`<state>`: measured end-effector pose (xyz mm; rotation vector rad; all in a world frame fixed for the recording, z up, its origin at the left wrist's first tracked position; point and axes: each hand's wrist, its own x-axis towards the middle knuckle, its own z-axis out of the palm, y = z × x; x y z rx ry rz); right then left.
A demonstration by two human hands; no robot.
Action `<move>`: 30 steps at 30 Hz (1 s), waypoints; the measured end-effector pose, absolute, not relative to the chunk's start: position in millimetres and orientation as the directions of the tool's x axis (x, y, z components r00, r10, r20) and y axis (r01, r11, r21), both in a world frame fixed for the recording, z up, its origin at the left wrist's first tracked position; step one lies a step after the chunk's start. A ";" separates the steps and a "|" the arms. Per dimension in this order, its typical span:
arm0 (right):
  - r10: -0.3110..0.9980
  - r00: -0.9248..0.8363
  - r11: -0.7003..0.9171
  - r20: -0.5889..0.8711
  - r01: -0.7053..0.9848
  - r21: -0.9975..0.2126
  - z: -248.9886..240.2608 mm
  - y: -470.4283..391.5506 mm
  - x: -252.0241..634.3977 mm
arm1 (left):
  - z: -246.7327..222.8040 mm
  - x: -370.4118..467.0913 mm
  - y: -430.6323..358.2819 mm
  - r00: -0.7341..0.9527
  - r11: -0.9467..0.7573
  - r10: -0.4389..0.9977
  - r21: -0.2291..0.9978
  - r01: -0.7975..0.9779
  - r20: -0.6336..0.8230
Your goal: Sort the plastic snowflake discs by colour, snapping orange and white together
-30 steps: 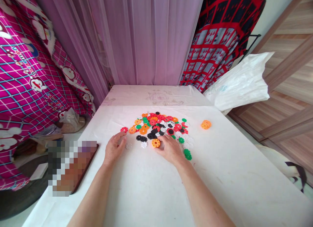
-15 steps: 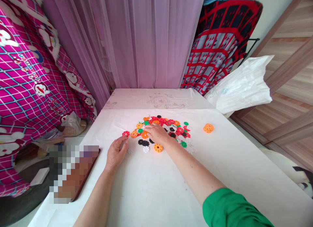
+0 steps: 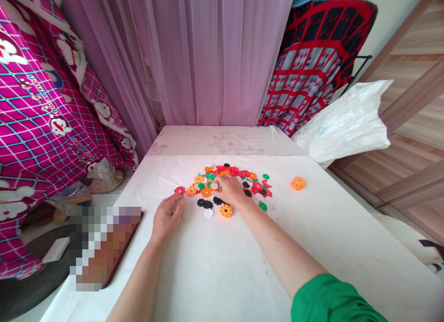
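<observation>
Head view: reaching among discs (image 3: 257, 186) with right hand (image 3: 229, 189)
Touching white disc (image 3: 214, 186) with unclear grip; resting left hand (image 3: 167, 218) unclenched by red disc (image 3: 179, 190).

Right grip (image 3: 231, 191) at colourful discs (image 3: 206, 192) on a white table (image 3: 215, 266), left grip (image 3: 167, 218) beside a red disc (image 3: 179, 190).

Beyond the white-covered table (image 3: 215, 271), you face a lilac curtain (image 3: 211, 58). Left of the table, you have pink checked cloth (image 3: 31, 141) and pale floor (image 3: 106, 200); right of it, wood-grain panelling (image 3: 412, 95) and a pale wall (image 3: 391, 12).
</observation>
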<state>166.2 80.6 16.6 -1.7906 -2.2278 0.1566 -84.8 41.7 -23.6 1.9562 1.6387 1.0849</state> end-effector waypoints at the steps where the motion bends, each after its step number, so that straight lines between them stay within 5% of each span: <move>1: 0.972 -0.190 0.222 0.140 0.939 -0.262 17.9 81.5 161.1 | -23.4 -85.0 41.4 0.029 -0.258 0.947 0.702 0.663 0.321; 7: 0.985 -0.166 0.174 0.053 0.946 -0.272 30.3 86.5 153.6 | -25.5 -86.0 42.1 0.025 -0.251 0.950 0.712 0.655 0.312; 14: 0.959 -0.273 0.277 -0.069 0.959 0.058 78.2 87.8 165.6 | -27.3 -86.0 43.0 0.026 -0.266 0.943 0.706 0.656 0.332; 17: 0.964 -0.243 0.254 -0.112 0.961 0.107 92.7 87.9 183.7 | -28.0 -86.1 43.2 0.031 -0.276 0.940 0.708 0.650 0.339; 20: 0.984 -0.166 0.161 -0.069 0.984 -0.080 90.1 76.2 202.8 | -29.1 -86.4 43.6 0.030 -0.276 0.940 0.706 0.652 0.340; 24: 0.986 -0.154 0.156 0.058 0.764 -0.626 54.0 35.8 208.0 | -28.9 -86.5 42.8 0.032 -0.281 0.937 0.697 0.660 0.348; 30: 0.979 -0.068 0.196 0.194 0.594 -0.780 -5.6 -9.0 197.8 | -24.7 -85.7 40.6 0.034 -0.261 0.946 0.698 0.667 0.321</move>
